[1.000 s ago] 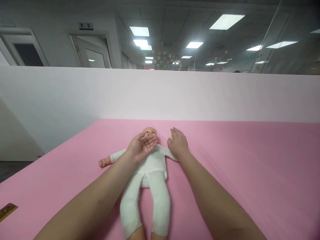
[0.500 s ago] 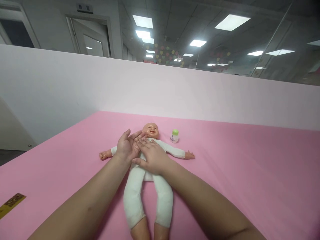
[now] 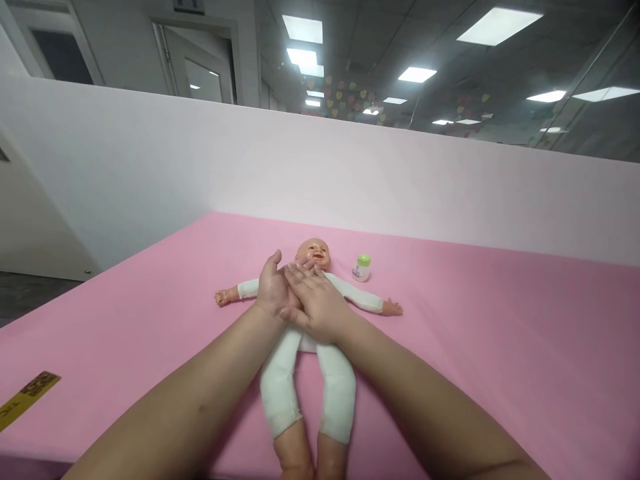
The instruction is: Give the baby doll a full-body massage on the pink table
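While one doll is lying near one green-lidded jar on the pink worktop, the right hand, fingers straight and together, is crossing the upturned left hand, fingers outstretched, above the doll.

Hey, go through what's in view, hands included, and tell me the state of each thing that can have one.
Smooth-headed plastic doll in white cloth clothing: on its back, arms spread
Small whitish container: upright
Its bright-green lid: on
Bare left hand: open, palm up
Bare right hand: open, palm down across the left palm
Grey door with glass pane: ajar
White rectangular ceiling lights: lit
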### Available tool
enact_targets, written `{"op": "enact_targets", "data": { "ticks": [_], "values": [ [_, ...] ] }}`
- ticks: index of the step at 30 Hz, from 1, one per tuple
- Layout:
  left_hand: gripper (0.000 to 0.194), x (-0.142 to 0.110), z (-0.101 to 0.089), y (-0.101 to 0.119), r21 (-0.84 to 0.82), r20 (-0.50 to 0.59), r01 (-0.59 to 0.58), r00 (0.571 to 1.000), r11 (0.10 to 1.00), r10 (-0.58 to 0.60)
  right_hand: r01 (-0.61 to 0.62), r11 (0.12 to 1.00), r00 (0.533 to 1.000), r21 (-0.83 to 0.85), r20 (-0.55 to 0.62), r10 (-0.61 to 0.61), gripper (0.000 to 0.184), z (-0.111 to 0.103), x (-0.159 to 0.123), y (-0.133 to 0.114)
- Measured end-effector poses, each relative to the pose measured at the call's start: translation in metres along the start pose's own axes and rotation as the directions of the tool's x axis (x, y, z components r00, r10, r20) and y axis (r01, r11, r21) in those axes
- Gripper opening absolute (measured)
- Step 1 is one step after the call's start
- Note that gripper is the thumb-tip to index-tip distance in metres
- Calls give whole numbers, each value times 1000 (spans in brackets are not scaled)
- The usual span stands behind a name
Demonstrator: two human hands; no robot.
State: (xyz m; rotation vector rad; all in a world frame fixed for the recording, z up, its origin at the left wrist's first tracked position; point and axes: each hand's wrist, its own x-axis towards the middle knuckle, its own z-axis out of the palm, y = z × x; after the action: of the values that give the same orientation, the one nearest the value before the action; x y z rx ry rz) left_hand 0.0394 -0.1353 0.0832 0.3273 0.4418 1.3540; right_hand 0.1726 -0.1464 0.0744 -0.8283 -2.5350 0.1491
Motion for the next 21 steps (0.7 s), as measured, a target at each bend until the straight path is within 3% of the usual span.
{"op": "enact_targets", "data": {
  "ticks": [4,9,16,21],
  "values": [
    [76,6,-15,20,19,-49,-98,994,995,99,-3,1000,999,-21,36,4,85,-3,0,-1],
    [77,16,-33,31,33,-27,-169,985,985,170,103,990,994,94,25,-106,88,-1,-3,-18],
    [70,5,-9,2,44,-14,-23,1000,999,24,49,993,998,108,23,-52,95,1,-2,-9],
    [75,4,-9,8,40,-33,-46,998,998,48,12,1000,995,24,97,-15,99,-8,-1,-1]
  ]
}}
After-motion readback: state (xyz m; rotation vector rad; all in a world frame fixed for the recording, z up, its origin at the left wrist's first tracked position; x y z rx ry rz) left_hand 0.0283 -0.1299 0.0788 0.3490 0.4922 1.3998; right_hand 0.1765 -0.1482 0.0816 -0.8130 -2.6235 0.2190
